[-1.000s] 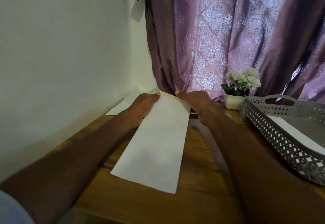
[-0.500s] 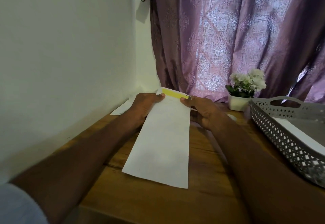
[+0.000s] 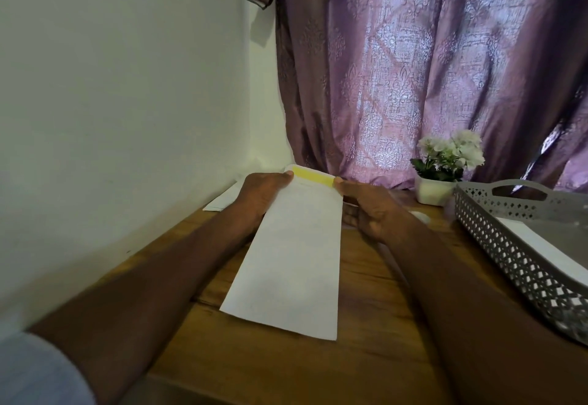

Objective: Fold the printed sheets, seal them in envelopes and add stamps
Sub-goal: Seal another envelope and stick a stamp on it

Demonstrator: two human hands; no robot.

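Table: brown wood table [image 3: 366, 293], purple curtain [image 3: 413, 70] at 12 o'clock.
Hands: left hand [image 3: 264, 194] and right hand [image 3: 366, 204] pinch the envelope [image 3: 292, 261] top.
Done: I think the sheet is inside.
Left: yellow strip [image 3: 313, 176] not stuck down, no stamp showing.

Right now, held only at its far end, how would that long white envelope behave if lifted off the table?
The envelope looks thin and light. Both hands, left and right, pinch only the end by the yellow strip, so the free end would probably sag. It looks smooth, so a loose grip might slip.
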